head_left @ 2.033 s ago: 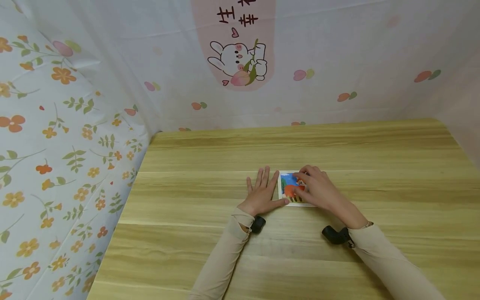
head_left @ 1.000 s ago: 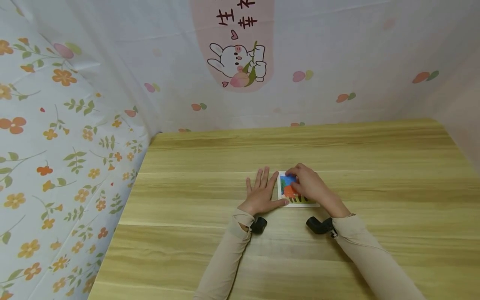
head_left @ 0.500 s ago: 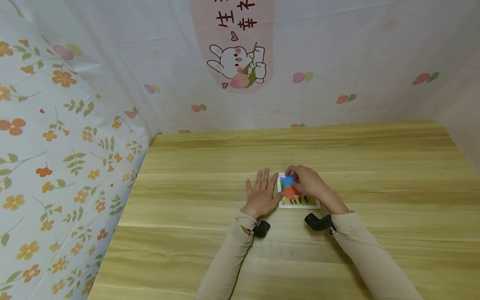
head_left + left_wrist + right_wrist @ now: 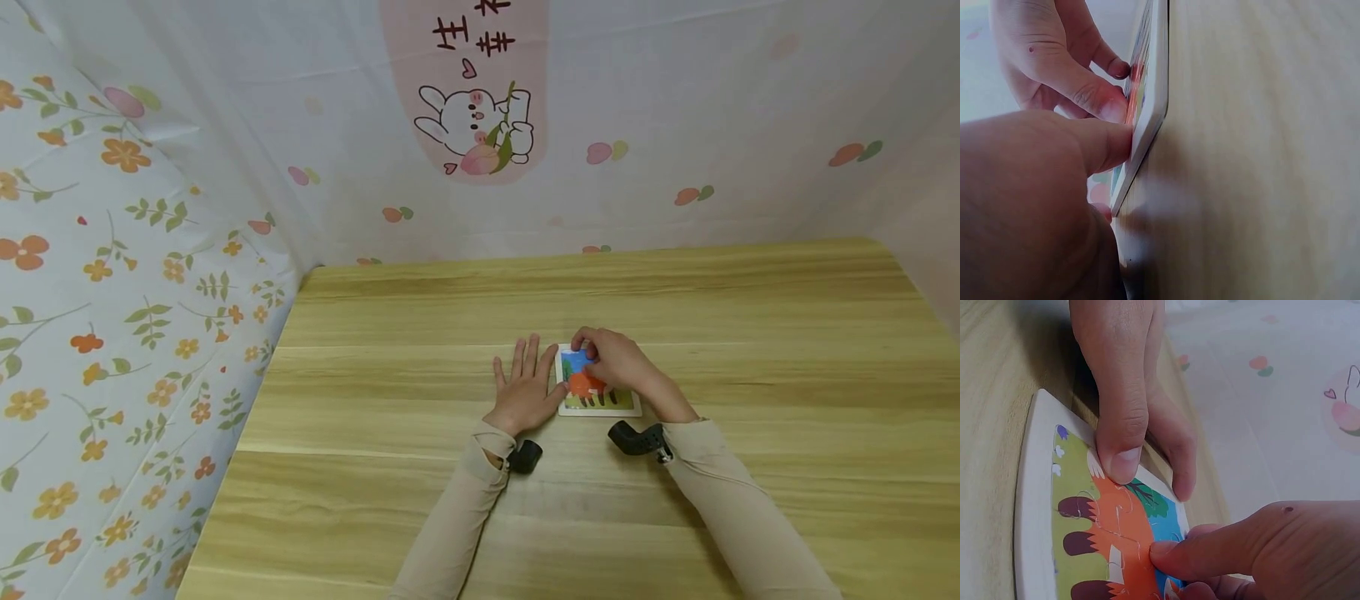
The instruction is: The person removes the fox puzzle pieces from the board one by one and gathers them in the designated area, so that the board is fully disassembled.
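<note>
A small jigsaw puzzle [image 4: 622, 400] in a white frame lies flat on the wooden table [image 4: 420, 308]. The right wrist view shows its joined pieces: an orange animal, green ground and blue sky. My left hand [image 4: 521, 396] rests at its left side with fingers spread; the left thumb [image 4: 1124, 464] presses on the puzzle's edge. Over the blue upper part, my right hand [image 4: 618, 362] bends its thumb [image 4: 1169, 556] and forefinger down onto the picture, seeming to pinch a piece there. The right palm and fingers hide the puzzle's upper right, and whether that piece sits raised cannot be seen.
Each wrist carries a black camera [image 4: 636, 438] close above the tabletop. White cloth [image 4: 645, 100] with a rabbit print hangs behind the table's far edge, and flowered cloth [image 4: 135, 333] hangs along the left side.
My right hand has moved left across the puzzle, its fingers bending more, then stayed nearly still. My left thumb has slid from the lower left corner up to the left edge.
</note>
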A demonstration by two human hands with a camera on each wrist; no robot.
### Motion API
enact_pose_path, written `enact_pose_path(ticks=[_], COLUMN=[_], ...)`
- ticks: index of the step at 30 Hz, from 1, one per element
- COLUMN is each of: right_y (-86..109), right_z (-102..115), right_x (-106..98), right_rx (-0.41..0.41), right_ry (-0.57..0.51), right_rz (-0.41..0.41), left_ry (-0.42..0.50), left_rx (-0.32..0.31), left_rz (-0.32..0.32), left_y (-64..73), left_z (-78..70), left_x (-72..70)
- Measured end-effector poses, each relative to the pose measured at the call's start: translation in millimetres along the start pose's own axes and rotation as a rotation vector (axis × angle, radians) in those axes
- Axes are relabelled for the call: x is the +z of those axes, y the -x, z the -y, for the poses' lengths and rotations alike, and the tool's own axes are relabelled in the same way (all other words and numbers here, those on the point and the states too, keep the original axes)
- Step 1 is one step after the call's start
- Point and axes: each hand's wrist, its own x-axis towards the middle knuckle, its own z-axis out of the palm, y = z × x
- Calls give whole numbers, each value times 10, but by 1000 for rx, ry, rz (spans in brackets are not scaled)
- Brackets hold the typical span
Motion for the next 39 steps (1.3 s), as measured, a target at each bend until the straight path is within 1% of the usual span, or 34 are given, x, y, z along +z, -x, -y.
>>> enact_pose_path(ticks=[6, 14, 23, 28, 34, 39], right_y=[21, 36, 39, 26, 32, 91], right_z=[39, 32, 11, -5, -16, -53], right_x=[16, 57, 84, 99, 70, -18], right_rx=[12, -73, -94, -109, -111, -106], right_ry=[22, 20, 56, 82, 97, 98], right_rz=[-34, -98, -112, -134, -134, -158], left_ry=[-8, -12, -17, -14, -16, -23], left_rx=[4, 4, -2, -1, 0, -5], left_rz=[-13, -17, -17, -16, -14, -10], left_y=[-2, -3, -8, -4, -13, -7], left_z=[6, 14, 10, 15, 21, 19], left_x=[2, 4, 3, -4, 5, 12])
